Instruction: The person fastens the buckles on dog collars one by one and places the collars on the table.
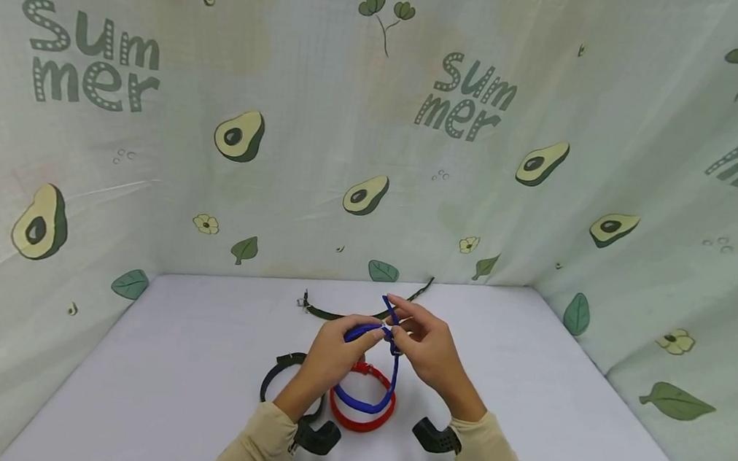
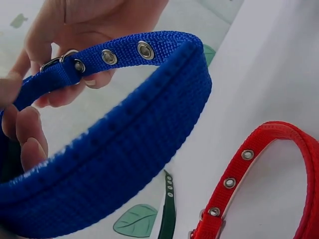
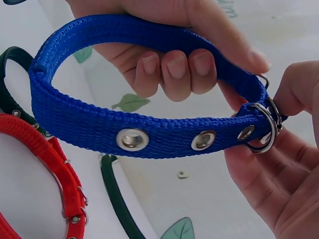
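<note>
A blue webbing pet collar [image 1: 363,407], fastened into a loop, is held up above the table between both hands. The left hand [image 1: 334,348] grips its padded band, fingers curled along the inside in the right wrist view. At the metal buckle [image 2: 51,64], the right hand [image 1: 427,347] pinches the collar with thumb and fingers. The strap's free end [image 1: 387,302] sticks up by the right fingertips. Metal eyelets [image 3: 132,140] run along the strap. A D-ring [image 3: 270,130] hangs beside the buckle. Part of the buckle is hidden behind fingers.
A red collar [image 1: 358,426] lies looped on the white table [image 1: 185,368] below the hands. Left of it is a dark looped collar [image 1: 268,377], partly behind the left arm. Farther back, a dark green collar [image 1: 328,315] lies unfastened. A printed curtain [image 1: 314,108] hangs behind.
</note>
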Action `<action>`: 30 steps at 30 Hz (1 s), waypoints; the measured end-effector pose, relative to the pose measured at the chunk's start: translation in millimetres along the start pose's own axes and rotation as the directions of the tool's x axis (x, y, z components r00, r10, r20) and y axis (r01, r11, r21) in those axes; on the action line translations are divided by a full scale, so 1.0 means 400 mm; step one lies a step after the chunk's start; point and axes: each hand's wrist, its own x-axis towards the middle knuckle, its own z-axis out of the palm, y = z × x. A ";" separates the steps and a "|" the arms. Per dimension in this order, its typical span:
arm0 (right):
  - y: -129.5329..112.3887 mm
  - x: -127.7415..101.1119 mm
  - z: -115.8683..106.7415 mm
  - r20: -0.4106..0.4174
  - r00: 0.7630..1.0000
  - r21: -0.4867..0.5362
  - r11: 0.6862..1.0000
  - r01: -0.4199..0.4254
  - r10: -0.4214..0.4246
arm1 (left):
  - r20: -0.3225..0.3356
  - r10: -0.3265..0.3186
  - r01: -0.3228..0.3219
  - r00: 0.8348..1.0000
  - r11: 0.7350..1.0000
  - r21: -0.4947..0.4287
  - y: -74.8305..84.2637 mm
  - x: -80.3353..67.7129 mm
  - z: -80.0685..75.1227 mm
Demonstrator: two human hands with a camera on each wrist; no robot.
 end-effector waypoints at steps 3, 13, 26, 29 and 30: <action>0.002 -0.001 0.007 0.015 1.000 0.016 1.000 0.002 -0.002 | 0.004 0.001 -0.001 1.000 1.000 0.031 -0.005 -0.009 -0.006; -0.027 0.006 0.027 0.017 0.999 0.008 0.999 0.031 -0.031 | 0.090 -0.024 0.016 0.996 0.996 0.089 -0.001 -0.012 -0.026; -0.093 -0.001 0.011 -0.024 0.998 0.000 0.999 0.051 -0.051 | -0.011 0.005 -0.005 1.000 1.000 -0.005 -0.004 0.002 -0.013; -0.092 0.000 0.015 -0.053 0.997 0.023 0.998 0.056 -0.055 | -0.039 0.037 -0.038 0.999 0.999 -0.020 -0.012 -0.002 -0.008; -0.092 0.000 0.017 -0.064 0.996 0.027 0.998 0.058 -0.056 | -0.047 0.044 -0.045 0.998 0.999 -0.022 -0.014 -0.003 -0.007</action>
